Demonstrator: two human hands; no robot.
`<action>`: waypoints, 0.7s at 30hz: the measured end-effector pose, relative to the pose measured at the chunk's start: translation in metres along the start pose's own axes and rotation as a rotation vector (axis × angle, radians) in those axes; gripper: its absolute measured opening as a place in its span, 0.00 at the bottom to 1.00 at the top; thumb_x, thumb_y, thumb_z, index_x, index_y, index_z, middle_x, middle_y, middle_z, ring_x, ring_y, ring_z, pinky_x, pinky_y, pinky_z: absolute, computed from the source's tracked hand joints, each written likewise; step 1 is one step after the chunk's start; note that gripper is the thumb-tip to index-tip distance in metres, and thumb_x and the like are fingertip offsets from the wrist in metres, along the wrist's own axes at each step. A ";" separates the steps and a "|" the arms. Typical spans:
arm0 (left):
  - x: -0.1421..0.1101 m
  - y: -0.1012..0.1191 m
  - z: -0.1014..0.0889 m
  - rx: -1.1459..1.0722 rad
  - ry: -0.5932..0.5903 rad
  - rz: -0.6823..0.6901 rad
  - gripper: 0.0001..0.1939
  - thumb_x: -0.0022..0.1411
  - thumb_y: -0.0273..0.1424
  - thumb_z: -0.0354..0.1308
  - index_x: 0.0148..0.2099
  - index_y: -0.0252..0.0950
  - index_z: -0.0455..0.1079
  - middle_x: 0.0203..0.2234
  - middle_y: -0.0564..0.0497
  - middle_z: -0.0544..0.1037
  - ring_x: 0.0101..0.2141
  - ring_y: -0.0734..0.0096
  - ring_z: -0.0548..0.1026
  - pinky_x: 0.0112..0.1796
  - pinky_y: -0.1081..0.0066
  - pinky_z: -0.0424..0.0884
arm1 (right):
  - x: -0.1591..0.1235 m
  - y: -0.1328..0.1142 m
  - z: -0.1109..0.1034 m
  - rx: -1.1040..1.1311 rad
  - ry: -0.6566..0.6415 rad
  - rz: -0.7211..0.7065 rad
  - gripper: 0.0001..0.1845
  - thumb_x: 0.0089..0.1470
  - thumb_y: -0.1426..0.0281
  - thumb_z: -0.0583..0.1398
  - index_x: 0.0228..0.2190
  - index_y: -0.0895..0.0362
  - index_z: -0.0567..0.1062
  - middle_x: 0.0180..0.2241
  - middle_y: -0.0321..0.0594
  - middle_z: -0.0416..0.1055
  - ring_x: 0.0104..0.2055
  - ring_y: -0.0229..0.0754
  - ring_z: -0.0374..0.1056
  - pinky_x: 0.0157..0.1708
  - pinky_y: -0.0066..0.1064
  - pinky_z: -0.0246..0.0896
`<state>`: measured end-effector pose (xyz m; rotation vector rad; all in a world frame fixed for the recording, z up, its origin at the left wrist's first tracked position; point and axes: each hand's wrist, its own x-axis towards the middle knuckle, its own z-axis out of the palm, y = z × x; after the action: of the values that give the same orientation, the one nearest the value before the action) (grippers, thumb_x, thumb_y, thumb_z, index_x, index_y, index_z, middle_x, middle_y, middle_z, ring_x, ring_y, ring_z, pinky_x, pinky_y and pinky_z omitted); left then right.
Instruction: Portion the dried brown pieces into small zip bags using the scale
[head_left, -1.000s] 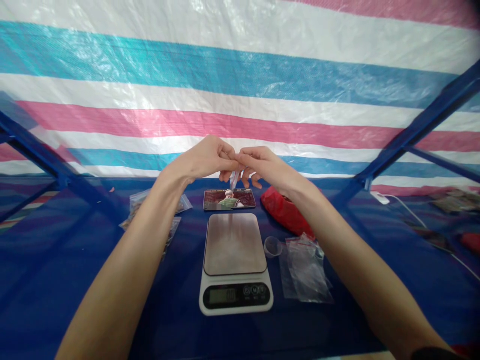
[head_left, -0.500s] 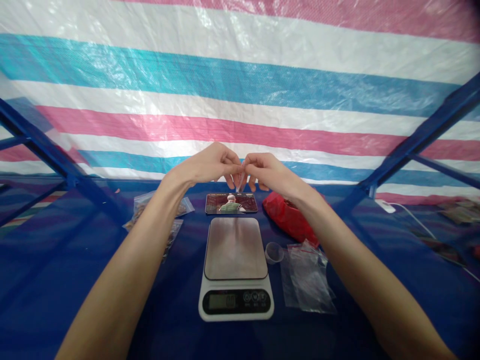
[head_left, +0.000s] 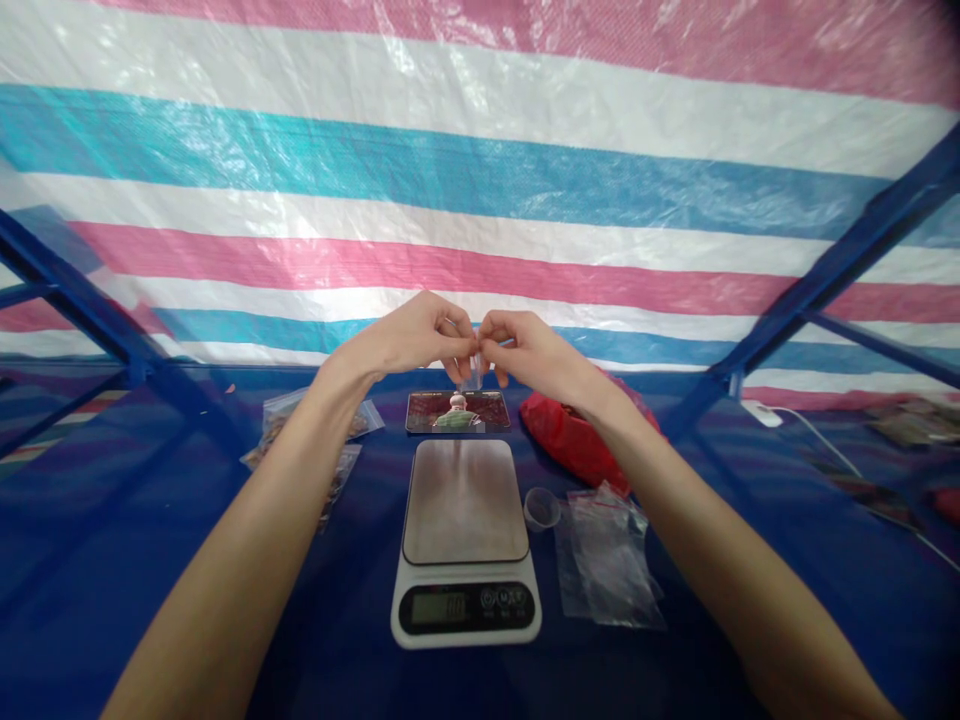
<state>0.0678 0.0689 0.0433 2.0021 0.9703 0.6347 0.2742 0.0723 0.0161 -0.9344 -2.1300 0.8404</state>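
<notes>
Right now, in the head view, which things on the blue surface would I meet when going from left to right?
Filled plastic bags, digital scale, small clear cup, flat clear bags, white device with a cable.

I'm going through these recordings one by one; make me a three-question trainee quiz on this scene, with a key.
1. What is pinched between the left hand and right hand?
A) a pen
B) clear plastic
C) a coin
2. True or false: the clear cup is to the right of the scale.
3. Which lies farther away, the scale or the phone?

Key: 1. B; 2. true; 3. phone
</notes>
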 end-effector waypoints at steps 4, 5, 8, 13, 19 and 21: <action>-0.001 -0.001 -0.002 0.024 0.006 0.008 0.09 0.63 0.34 0.63 0.34 0.33 0.78 0.30 0.43 0.85 0.31 0.64 0.84 0.33 0.70 0.76 | -0.001 -0.004 0.002 -0.060 0.003 -0.001 0.07 0.60 0.75 0.57 0.31 0.56 0.73 0.30 0.41 0.79 0.26 0.37 0.70 0.26 0.30 0.62; -0.001 -0.002 -0.003 0.031 0.007 0.006 0.09 0.63 0.34 0.63 0.34 0.34 0.78 0.30 0.43 0.85 0.31 0.64 0.85 0.33 0.70 0.76 | -0.001 -0.004 0.002 -0.069 -0.001 -0.001 0.08 0.61 0.74 0.57 0.30 0.56 0.74 0.30 0.41 0.79 0.26 0.37 0.70 0.27 0.29 0.62; -0.003 -0.004 -0.005 0.043 0.006 0.004 0.09 0.63 0.35 0.64 0.36 0.34 0.79 0.31 0.43 0.86 0.33 0.63 0.85 0.33 0.71 0.75 | -0.002 -0.006 0.000 -0.091 -0.023 0.000 0.12 0.62 0.72 0.57 0.27 0.57 0.75 0.29 0.42 0.78 0.27 0.37 0.69 0.28 0.30 0.62; -0.005 0.003 -0.005 0.067 0.020 -0.008 0.07 0.62 0.32 0.63 0.34 0.35 0.78 0.29 0.45 0.85 0.31 0.64 0.84 0.31 0.72 0.73 | -0.004 -0.010 -0.003 -0.102 -0.016 -0.022 0.11 0.60 0.70 0.57 0.27 0.57 0.76 0.30 0.39 0.77 0.28 0.37 0.68 0.30 0.30 0.59; -0.006 0.015 0.003 0.186 0.078 -0.002 0.11 0.57 0.27 0.57 0.22 0.37 0.70 0.17 0.51 0.75 0.21 0.72 0.74 0.25 0.73 0.64 | -0.004 -0.016 -0.001 -0.189 0.031 -0.036 0.11 0.55 0.70 0.58 0.21 0.55 0.68 0.22 0.34 0.67 0.28 0.37 0.61 0.29 0.32 0.50; -0.006 0.016 0.004 0.209 0.078 -0.004 0.12 0.56 0.27 0.57 0.21 0.37 0.69 0.16 0.51 0.74 0.20 0.72 0.72 0.25 0.72 0.63 | -0.004 -0.017 0.000 -0.213 0.047 -0.037 0.12 0.54 0.70 0.58 0.20 0.54 0.66 0.21 0.33 0.63 0.27 0.37 0.58 0.29 0.33 0.47</action>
<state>0.0737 0.0556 0.0536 2.1707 1.1269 0.6355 0.2704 0.0601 0.0279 -1.0079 -2.2193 0.5748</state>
